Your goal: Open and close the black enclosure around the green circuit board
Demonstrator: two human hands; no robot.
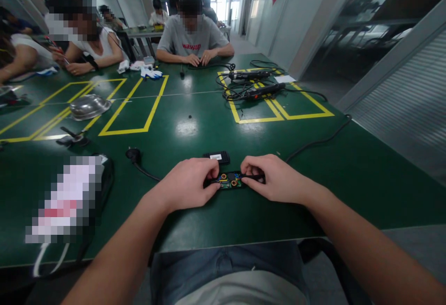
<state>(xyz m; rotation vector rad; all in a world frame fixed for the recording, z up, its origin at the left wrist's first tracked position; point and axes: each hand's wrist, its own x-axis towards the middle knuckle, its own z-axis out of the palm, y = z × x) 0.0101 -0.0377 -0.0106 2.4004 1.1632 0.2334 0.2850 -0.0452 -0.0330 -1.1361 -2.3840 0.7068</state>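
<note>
Two bare hands point(192, 183) point(273, 178), slim circuit board point(230, 180), smooth green tabletop point(351, 179)

I can make out blue-grey trousers point(188, 270) on my side of the feed, with stitched seams near the middle and a small pale fleck. A pale greyish top point(251, 288) overlaps them in a curved edge. The left hand point(190, 182), right hand point(275, 179) and both forearms point(132, 230) are bare.
</note>
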